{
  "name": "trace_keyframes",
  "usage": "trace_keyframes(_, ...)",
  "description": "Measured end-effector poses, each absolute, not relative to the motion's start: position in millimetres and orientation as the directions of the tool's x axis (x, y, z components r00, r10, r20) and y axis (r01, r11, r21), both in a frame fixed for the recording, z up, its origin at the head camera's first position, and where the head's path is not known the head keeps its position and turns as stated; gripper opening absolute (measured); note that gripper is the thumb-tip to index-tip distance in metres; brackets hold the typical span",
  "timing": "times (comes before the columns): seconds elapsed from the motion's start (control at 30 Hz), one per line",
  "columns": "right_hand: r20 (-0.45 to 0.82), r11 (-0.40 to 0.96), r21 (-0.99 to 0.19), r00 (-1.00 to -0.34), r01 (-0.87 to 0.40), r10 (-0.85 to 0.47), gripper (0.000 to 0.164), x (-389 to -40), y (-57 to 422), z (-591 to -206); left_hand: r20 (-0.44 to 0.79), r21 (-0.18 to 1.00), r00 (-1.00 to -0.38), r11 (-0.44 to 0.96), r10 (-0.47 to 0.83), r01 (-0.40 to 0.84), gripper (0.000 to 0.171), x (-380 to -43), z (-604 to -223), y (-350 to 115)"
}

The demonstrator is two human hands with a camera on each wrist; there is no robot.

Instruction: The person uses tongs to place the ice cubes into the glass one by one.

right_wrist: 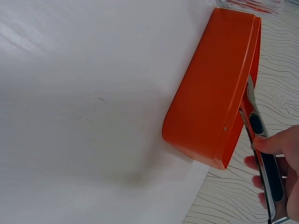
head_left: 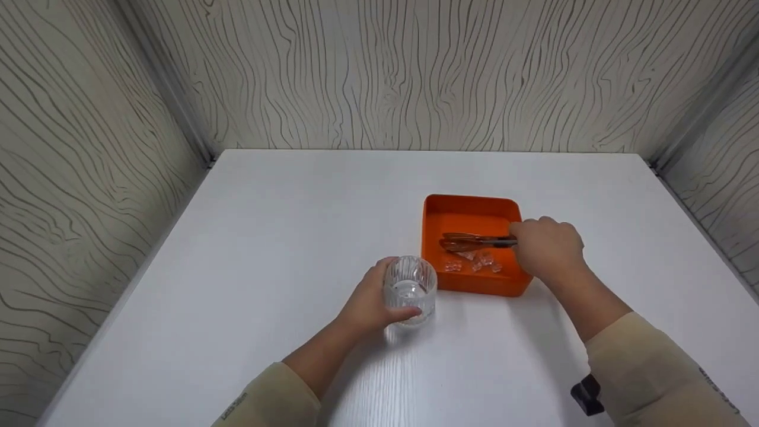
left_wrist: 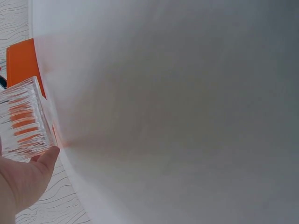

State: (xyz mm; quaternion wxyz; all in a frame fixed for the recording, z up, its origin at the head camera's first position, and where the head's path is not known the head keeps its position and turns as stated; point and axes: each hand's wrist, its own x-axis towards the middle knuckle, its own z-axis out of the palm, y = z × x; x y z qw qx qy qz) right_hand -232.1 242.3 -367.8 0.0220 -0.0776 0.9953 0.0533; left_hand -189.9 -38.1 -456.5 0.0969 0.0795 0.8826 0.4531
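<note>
Right grip [head_left: 547, 248] angles tongs [head_left: 478, 241] into tray [head_left: 471, 204]; left grip [head_left: 367, 303] curls round glass [head_left: 411, 290].

Pale panels [head_left: 385, 77] with dark wavy lines stand behind and beside the white surface [head_left: 267, 237], grey strips [head_left: 163, 77] rising by its far corners.

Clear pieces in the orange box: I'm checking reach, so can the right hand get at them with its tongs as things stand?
Probably yes: the right hand grips the tongs, whose tips are inside the open orange box near the clear pieces, and nothing seems to lie between them.
</note>
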Motion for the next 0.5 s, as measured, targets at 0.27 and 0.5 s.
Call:
trace_keyframes(0.27, -0.054, 0.981, 0.124, -0.988, -0.149, -0.143, 0.027, -235.1, 241.2, -367.1, -0.097, 0.823, -0.968, 0.566, 0.23, 0.052, 0.095, -189.6, -455.8, -37.9)
trace_keyframes(0.5, -0.046, 0.992, 0.039, -0.991, -0.124, -0.122, 0.023, -235.3, 248.2, -370.5, -0.095, 0.82, -0.968, 0.57, 0.23, 0.056, 0.096, -190.9, -457.3, -37.8)
